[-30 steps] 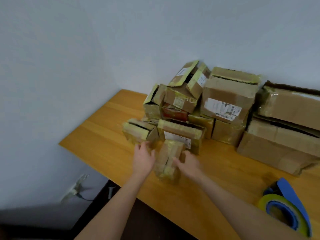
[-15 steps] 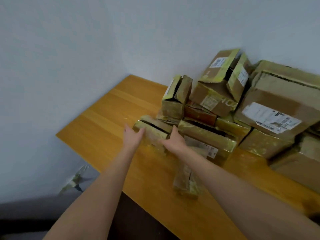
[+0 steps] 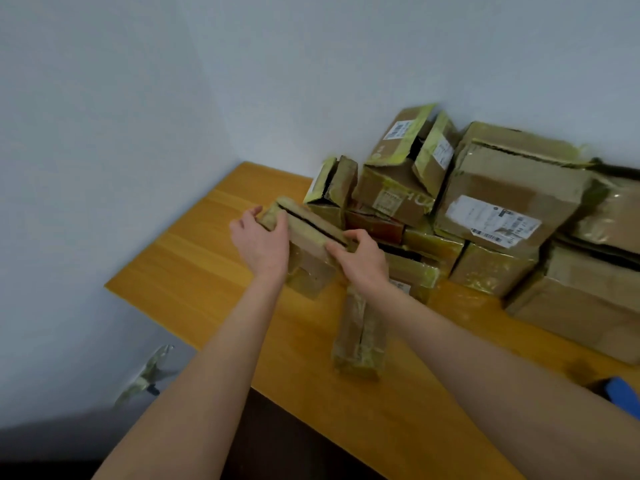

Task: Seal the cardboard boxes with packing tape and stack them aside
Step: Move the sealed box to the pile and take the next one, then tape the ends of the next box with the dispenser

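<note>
I hold a small cardboard box (image 3: 308,244) with yellowish tape and a dark gap along its top, tilted above the wooden table (image 3: 194,258). My left hand (image 3: 263,242) grips its left end, thumb on top. My right hand (image 3: 363,261) grips its right end. A narrow taped box (image 3: 360,337) lies on the table under my right forearm. Behind stands a pile of several taped boxes, among them a large box with a white label (image 3: 502,206). A blue corner of the tape dispenser (image 3: 623,396) shows at the right edge.
The table sits in a corner of white walls (image 3: 138,116). Its left edge (image 3: 145,310) drops to a dark floor, where a wall plug with a cable (image 3: 149,375) sits. Bare tabletop lies left of the held box and near me.
Both hands left the narrow box on the table, reached to the small box at the pile's front left, gripped its ends and lifted it. The view swung left, taking the tape dispenser mostly out of frame.
</note>
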`<state>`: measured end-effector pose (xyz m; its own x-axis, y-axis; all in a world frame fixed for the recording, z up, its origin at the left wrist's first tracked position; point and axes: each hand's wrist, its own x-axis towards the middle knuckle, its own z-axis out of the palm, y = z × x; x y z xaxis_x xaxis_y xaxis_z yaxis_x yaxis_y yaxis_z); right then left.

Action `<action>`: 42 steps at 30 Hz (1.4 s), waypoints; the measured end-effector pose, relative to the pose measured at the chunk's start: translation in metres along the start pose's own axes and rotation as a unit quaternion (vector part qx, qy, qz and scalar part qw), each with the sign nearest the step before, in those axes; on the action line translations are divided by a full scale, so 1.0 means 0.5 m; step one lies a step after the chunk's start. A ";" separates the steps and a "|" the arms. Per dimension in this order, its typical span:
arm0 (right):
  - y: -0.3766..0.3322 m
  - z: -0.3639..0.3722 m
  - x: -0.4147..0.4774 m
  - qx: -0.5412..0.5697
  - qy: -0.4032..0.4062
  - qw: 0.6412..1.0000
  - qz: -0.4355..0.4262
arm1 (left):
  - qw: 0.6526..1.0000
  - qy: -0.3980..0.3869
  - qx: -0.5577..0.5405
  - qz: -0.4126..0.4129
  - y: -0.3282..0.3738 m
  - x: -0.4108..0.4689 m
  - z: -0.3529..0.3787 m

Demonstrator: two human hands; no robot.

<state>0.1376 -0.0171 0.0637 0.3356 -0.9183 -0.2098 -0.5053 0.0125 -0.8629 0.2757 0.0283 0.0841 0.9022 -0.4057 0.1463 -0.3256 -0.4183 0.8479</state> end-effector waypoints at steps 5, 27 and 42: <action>0.013 -0.149 -0.056 0.011 0.085 0.996 -0.022 | 0.997 -0.032 -0.042 0.054 0.104 -0.093 0.021; 0.456 -0.412 -0.326 -0.124 0.122 0.970 0.168 | 0.919 -0.362 0.110 0.115 -0.024 -0.599 0.169; 0.498 -0.439 -0.323 -0.129 0.153 0.967 0.157 | 0.833 -0.332 0.207 0.392 -0.033 -0.598 0.182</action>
<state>-0.2168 0.0475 -0.0164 -0.0966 -0.9600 -0.2627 -0.7383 0.2461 -0.6279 -0.0145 0.0825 -0.0201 0.0562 -0.9884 0.1409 -0.9346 -0.0024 0.3557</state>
